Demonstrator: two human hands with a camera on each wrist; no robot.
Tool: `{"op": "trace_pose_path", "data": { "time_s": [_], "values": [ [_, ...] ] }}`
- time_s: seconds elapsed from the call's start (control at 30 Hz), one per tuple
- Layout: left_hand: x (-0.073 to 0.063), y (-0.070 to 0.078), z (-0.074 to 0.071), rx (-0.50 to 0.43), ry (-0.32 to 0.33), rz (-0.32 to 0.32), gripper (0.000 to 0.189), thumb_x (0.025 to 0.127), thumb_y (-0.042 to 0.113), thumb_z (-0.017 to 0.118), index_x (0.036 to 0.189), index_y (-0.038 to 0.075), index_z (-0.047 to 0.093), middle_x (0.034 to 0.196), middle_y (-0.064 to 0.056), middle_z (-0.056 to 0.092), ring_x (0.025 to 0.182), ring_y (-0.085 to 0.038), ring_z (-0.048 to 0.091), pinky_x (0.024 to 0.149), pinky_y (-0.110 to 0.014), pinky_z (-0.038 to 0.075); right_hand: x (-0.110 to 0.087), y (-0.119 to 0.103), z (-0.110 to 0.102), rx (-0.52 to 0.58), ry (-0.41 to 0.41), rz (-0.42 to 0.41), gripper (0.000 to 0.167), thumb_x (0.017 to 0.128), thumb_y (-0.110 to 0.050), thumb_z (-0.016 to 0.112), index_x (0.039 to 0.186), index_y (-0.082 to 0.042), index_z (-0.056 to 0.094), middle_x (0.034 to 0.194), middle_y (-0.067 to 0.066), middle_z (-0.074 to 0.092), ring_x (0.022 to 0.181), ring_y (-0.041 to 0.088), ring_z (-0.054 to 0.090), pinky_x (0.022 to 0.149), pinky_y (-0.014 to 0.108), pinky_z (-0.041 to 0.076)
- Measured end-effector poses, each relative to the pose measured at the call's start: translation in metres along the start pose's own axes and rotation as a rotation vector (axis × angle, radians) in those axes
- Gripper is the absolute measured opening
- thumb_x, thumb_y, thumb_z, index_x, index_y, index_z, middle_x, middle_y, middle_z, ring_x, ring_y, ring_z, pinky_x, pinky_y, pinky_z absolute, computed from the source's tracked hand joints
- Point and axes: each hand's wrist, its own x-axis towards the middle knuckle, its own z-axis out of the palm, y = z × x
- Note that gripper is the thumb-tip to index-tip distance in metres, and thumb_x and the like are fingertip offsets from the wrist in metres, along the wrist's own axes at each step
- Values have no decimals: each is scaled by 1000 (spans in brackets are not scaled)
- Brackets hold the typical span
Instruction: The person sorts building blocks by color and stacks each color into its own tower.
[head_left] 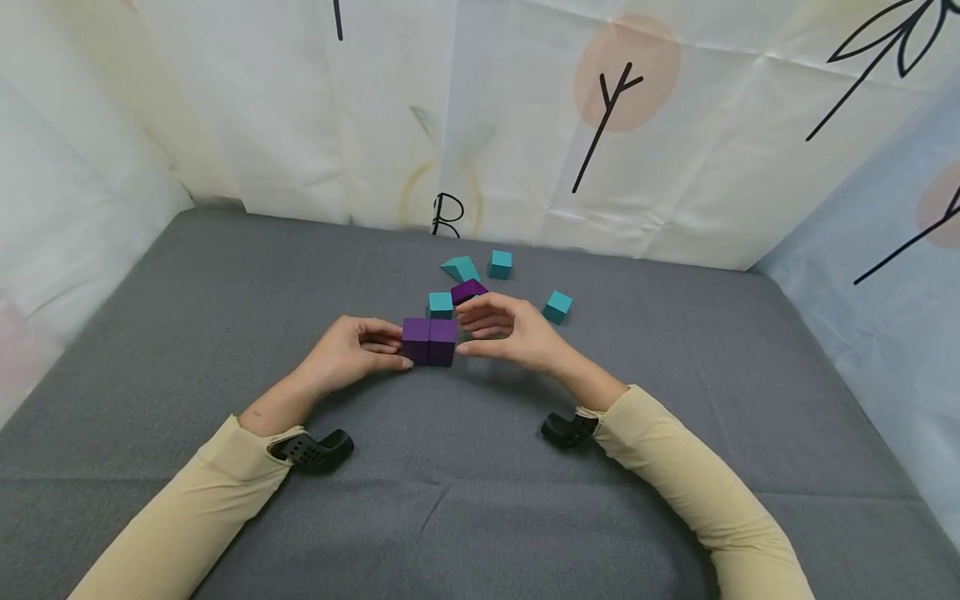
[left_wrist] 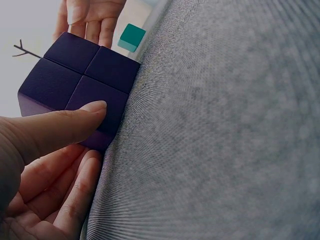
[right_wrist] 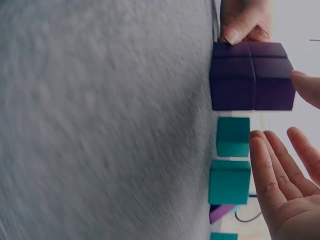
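Purple cubes (head_left: 429,342) stand pressed together in a two-by-two block, two wide and two high, on the grey cloth. At its left side, my left hand (head_left: 351,353) pinches a lower purple cube (left_wrist: 112,95), the thumb lying across the near face and the fingers behind. My right hand (head_left: 517,333) is at the other side with fingers spread and loosely bent around nothing. Its thumb tip (right_wrist: 300,75) is right at the edge of an upper purple cube (right_wrist: 274,92). Just behind the block sits a teal cube (head_left: 440,305).
Behind the right hand lies a purple wedge-shaped block (head_left: 468,290), partly hidden by the fingers. Farther back are a teal triangular block (head_left: 461,268) and a teal cube (head_left: 500,264). Another teal cube (head_left: 557,307) lies right of the hand. A patterned curtain (head_left: 517,125) hangs along the back edge.
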Motion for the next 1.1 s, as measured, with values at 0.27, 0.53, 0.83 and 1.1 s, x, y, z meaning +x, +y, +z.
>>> {"op": "trace_pose_path", "data": {
  "time_s": [0.27,0.53,0.83,1.1],
  "values": [
    [1,-2,0,10,0,-17,44,80,10,78,119,-4,63,114,-19,67,95,-18,66,82,-25,54,0,0,-13,7,115,37,39,86,-5,71,122,4,59,119,21,63,104,28,64,88,35,53],
    [0,-3,0,1,-1,-5,45,80,11,78,119,-5,63,114,-20,67,96,-19,66,82,-26,54,13,6,-20,-12,303,87,29,87,-11,70,113,2,64,111,18,66,99,26,64,84,31,54],
    [-1,-1,0,3,4,4,45,80,11,78,119,-6,63,115,-21,66,97,-21,66,84,-29,54,29,10,-21,-49,331,182,36,86,-17,72,117,0,63,117,17,64,107,28,61,91,37,51],
    [0,-2,0,2,1,20,45,80,12,78,119,-6,63,113,-20,67,97,-21,67,83,-28,54,39,8,-17,-153,288,299,49,87,-25,72,130,-7,58,130,12,60,120,26,55,100,39,46]
  ]
}}
